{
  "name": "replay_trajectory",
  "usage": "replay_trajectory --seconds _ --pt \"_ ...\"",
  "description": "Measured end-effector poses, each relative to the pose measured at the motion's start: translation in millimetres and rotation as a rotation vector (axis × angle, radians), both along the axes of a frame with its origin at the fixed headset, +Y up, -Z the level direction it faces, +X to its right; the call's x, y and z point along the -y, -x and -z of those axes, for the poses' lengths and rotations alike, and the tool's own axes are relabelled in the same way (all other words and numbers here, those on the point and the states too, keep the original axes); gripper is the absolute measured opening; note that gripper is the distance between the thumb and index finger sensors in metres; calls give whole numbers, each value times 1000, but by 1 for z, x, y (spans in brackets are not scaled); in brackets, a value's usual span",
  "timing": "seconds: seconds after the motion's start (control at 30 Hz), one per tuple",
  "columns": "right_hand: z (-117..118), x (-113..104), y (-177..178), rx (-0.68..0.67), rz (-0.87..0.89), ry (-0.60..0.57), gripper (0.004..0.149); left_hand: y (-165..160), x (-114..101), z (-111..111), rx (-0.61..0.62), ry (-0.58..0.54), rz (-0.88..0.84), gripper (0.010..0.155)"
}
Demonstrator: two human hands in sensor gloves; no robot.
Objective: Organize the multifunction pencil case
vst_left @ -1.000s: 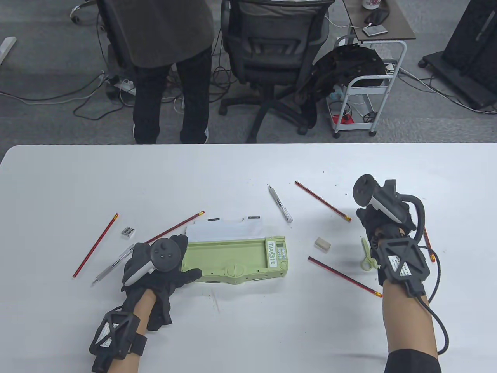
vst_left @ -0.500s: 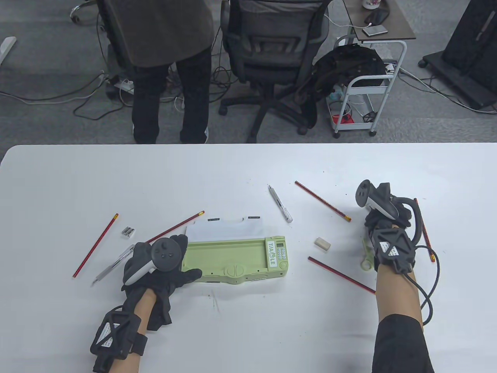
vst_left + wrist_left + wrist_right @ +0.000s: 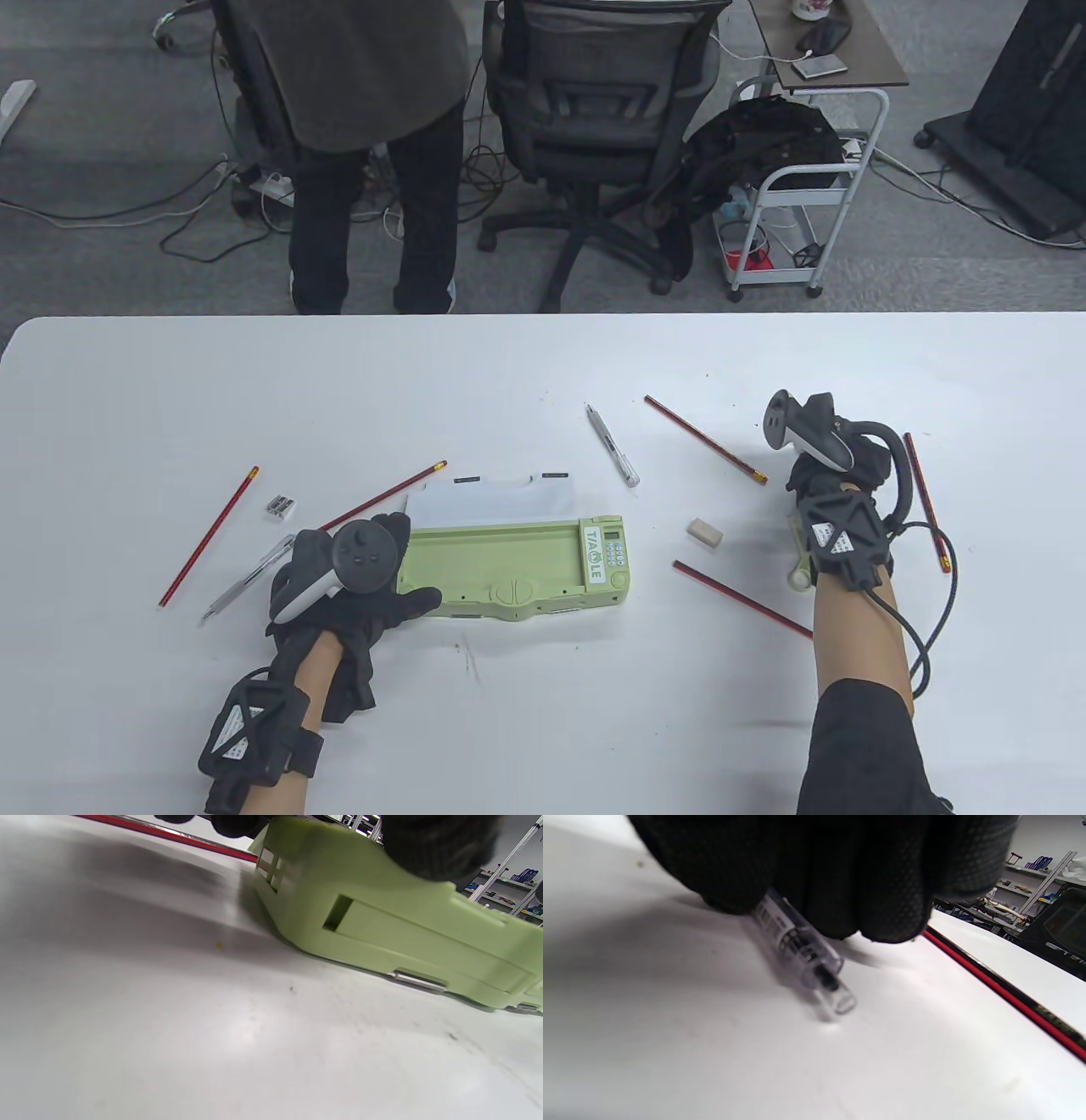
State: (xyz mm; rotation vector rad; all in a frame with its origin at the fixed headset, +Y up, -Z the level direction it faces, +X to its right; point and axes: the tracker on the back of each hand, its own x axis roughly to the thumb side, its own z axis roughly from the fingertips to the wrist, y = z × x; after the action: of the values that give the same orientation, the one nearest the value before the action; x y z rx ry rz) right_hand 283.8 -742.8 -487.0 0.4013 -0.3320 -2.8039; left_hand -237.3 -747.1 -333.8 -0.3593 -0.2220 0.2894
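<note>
The green case [image 3: 517, 567] lies open at the centre of the white worktop [image 3: 543, 373], its white lid [image 3: 492, 503] folded back toward the top of the frame. The left hand [image 3: 356, 586] holds the case's left end, fingers curled over the far edge and the thumb laid along the near edge; in the left wrist view a gloved fingertip [image 3: 437, 844] presses on the case [image 3: 382, 925] from above. The right hand [image 3: 836, 484] sits at the right of the table view, fingers bent down onto the worktop; in the right wrist view its fingers [image 3: 840, 870] close around a clear pen [image 3: 806, 955], whose tip end touches or nearly touches the surface. A red pencil [image 3: 1005, 993] runs just beside it on the right. A pale green tool [image 3: 797, 564] peeks out beneath the right wrist; what it is cannot be told. Scattered about in the table view are a silver pen [image 3: 612, 445] above the case's right end, an eraser [image 3: 704, 531] to the right of the case, two pencils [image 3: 706, 440] [image 3: 742, 598] in the right half, another pencil [image 3: 925, 501] at the far right, two pencils [image 3: 208, 536] [image 3: 390, 494] at the left, a sharpener [image 3: 280, 507] between them, and a second silver pen [image 3: 246, 581] touching the left hand. Beyond the worktop stand a person [image 3: 373, 153] and an office chair [image 3: 594, 127].
</note>
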Motion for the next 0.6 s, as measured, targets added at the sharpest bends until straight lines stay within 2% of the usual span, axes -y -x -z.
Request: replay_trajectory --seconds 0.17,0.33,0.6 --pt "-1 -1 -5 -9 20 -8 46 0 0 0 -1 0 -1 103" --pt "-10 -11 -13 11 84 -21 44 0 0 0 0 1 0 103" --pt "-39 -54 9 -79 160 -92 44 0 -1 0 4 0 11 103"
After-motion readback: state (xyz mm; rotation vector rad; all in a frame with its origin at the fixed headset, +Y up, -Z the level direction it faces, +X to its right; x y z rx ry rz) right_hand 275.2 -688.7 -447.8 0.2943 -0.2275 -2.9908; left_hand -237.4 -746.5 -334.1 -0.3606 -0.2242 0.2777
